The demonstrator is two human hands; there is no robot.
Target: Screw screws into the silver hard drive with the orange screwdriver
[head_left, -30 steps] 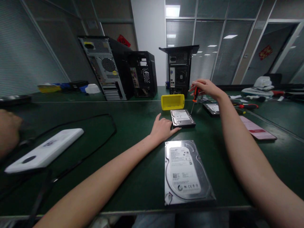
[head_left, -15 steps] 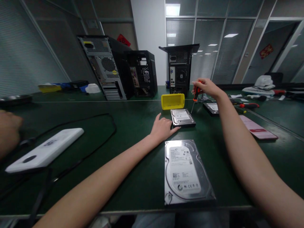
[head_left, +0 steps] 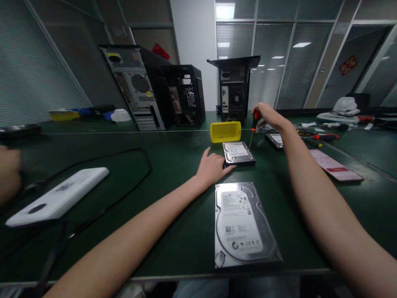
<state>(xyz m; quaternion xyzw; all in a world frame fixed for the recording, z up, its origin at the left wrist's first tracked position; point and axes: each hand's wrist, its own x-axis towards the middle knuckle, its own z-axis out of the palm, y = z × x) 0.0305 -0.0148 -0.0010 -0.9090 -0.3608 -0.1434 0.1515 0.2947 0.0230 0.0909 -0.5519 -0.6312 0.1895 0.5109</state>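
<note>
My right hand point(head_left: 263, 116) is closed round the red and black handle of a screwdriver point(head_left: 253, 124), which points down with its tip at the right back corner of a small hard drive point(head_left: 238, 152). Against that drive's left edge rests my left hand point(head_left: 212, 166), fingers spread on the table. Just behind the drive sits a yellow tray point(head_left: 225, 132). Nearer to me lies a larger silver hard drive point(head_left: 243, 223), label up.
Computer cases point(head_left: 142, 87) stand at the back. Another drive point(head_left: 276, 140), pliers point(head_left: 325, 137) and a pink-screened phone point(head_left: 336, 165) lie right. A white device point(head_left: 58, 196), a black cable point(head_left: 124, 192) and another person's hand point(head_left: 9, 174) are left.
My right hand has shifted slightly round the screwdriver handle, and the screwdriver stands a little more upright. The other person's hand at the left has moved further left.
</note>
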